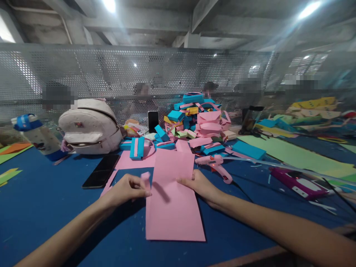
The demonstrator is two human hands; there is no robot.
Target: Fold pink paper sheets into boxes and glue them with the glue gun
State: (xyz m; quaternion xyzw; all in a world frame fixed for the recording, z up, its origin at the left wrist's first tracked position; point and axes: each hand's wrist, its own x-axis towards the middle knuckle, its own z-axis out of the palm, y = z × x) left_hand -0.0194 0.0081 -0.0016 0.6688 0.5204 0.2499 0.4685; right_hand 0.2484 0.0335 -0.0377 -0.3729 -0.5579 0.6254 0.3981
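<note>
A pink paper sheet [174, 215] lies in front of me, with a narrow crease along its left edge. My right hand [201, 185] grips its right edge, thumb on top and fingers at the side and underneath. At the left edge, my left hand [130, 189] pinches a short pink paper strip [145, 180], which stands up, slightly blurred. Whether those fingertips also hold the sheet's edge, I cannot tell. Just right of the sheet rests a pink hot glue gun [215, 165] with a small lit orange light.
Behind the sheet rises a pile of blue, pink and yellow paper pieces [210, 128]. A black phone [101, 172], a white backpack [89, 128] and a bottle [40, 137] are on the left. To the right lie a purple device [299, 183] and green paper sheets [289, 154].
</note>
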